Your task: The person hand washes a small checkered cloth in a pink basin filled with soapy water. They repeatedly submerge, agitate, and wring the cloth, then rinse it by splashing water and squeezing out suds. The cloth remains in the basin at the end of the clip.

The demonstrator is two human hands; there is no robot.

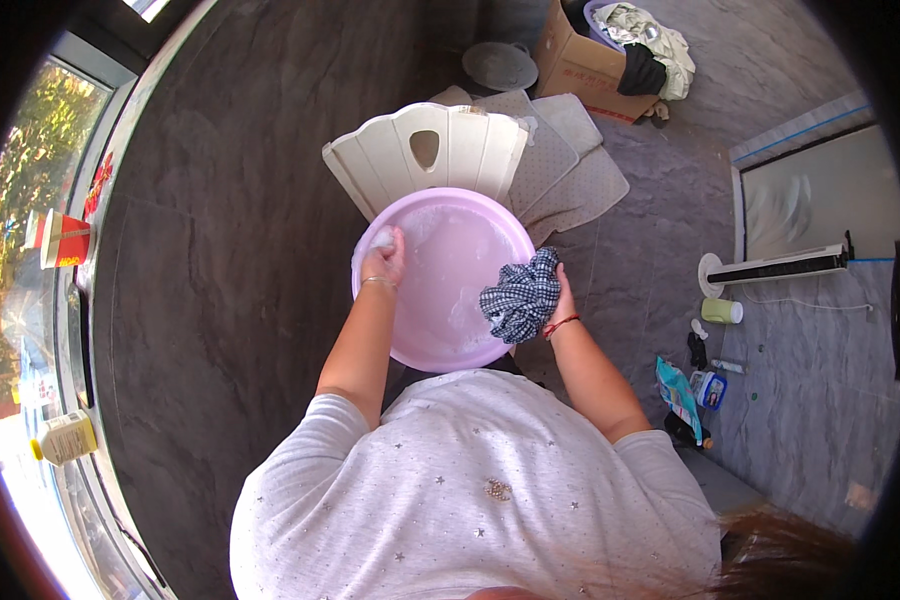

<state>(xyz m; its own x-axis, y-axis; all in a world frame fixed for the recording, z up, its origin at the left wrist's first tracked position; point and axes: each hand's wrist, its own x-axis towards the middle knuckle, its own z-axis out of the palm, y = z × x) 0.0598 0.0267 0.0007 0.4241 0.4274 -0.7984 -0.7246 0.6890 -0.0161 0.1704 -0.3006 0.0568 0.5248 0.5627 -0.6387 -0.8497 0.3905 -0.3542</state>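
Note:
A round pink plastic basin (450, 365) stands in front of me with cloudy, sudsy water in it. My left hand (385, 261) is at the basin's left rim, fingers curled beside a small white lump that could be foam or soap; whether it grips the lump or the rim is unclear. In my right hand (561, 300), at the right rim, is a bunched black-and-white checked cloth (521, 298), which overhangs the basin's inside. The fingers of that hand are partly hidden behind the cloth. A white slatted panel with an oval cutout (375, 157) is just beyond the basin.
Grey mats (585, 187) lie beyond the basin at right. Farther off are a cardboard box (577, 79) with clothes over its edge and a round grey lid (499, 66). A white tower fan (780, 266), a green container (721, 310) and a teal bag (676, 394) are at right.

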